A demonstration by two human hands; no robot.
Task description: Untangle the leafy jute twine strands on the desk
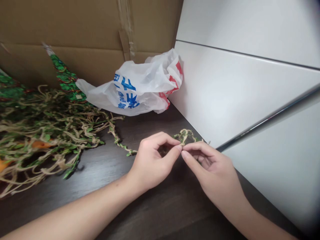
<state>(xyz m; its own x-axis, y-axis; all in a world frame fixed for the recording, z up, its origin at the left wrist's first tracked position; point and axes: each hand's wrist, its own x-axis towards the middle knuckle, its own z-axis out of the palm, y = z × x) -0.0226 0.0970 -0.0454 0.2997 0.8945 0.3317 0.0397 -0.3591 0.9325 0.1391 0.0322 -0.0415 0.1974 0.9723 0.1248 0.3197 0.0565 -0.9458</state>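
Between my two hands is a leafy twine garland [185, 135], a tan cord wound with small green leaves. My left hand [156, 158] pinches it between thumb and forefinger. Right beside that, the thumb and forefinger of my right hand [213, 163] close on the same cord, fingertips nearly touching the left ones. A small loop of the garland stands up just beyond the fingertips. Another leafy strand [117, 138] runs from behind my left hand toward a big tangled heap of similar twine [72, 133] at the left. The exact grip point is hidden by my fingers.
A crumpled white plastic bag [142, 86] with blue and red print lies against a cardboard box [82, 23] at the back. Green cone-shaped tinsel trees [66, 78] stand behind the heap. White panels [240, 90] border the dark wooden surface [160, 213] on the right.
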